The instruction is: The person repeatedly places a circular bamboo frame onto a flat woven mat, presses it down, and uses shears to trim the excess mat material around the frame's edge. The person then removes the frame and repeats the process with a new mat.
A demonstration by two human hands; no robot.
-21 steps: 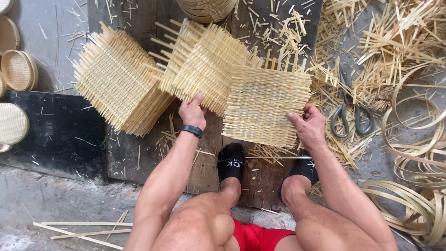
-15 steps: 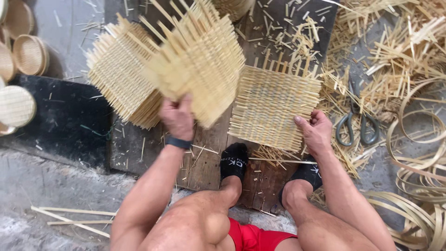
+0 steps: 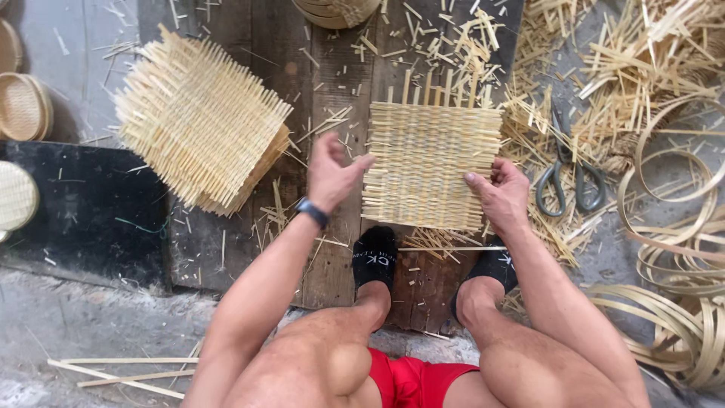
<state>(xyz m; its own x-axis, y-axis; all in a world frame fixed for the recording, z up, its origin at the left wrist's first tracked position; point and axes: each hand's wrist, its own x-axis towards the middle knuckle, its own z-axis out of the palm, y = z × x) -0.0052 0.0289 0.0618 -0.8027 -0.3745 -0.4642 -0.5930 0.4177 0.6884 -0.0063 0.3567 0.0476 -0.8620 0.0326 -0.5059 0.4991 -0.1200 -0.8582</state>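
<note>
Rough wooden planks (image 3: 264, 91) underfoot, strewn with bamboo offcuts. Right hand (image 3: 500, 195) pinching the right edge of a flat woven bamboo mat (image 3: 430, 166), thumb on top and fingers curled under the loose strip ends. Left hand (image 3: 331, 174) open and holding nothing, fingers spread, thumb tip just reaching the mat's left edge at about 9 o'clock. Mat lying flat, dead centre on the planks, just beyond two black-socked feet (image 3: 375, 257) at 6 o'clock.

Judging by the hands, squaring or lifting the single mat. Best done with both edges gripped evenly, so worth closing the left hand on the weave itself rather than on the free strip ends, which look liable to slide out. Keeping the mat level should stop the weave loosening.

Further out: a stack of finished mats (image 3: 196, 125) at 10 o'clock, skewed and well apart. Scissors (image 3: 568, 170) at 3 o'clock, just beside the right hand. Coiled bamboo hoops (image 3: 680, 249) at 4 o'clock. Small round woven baskets (image 3: 23, 106) at 9 o'clock along the left edge, on and near a dark slab (image 3: 83, 204).
</note>
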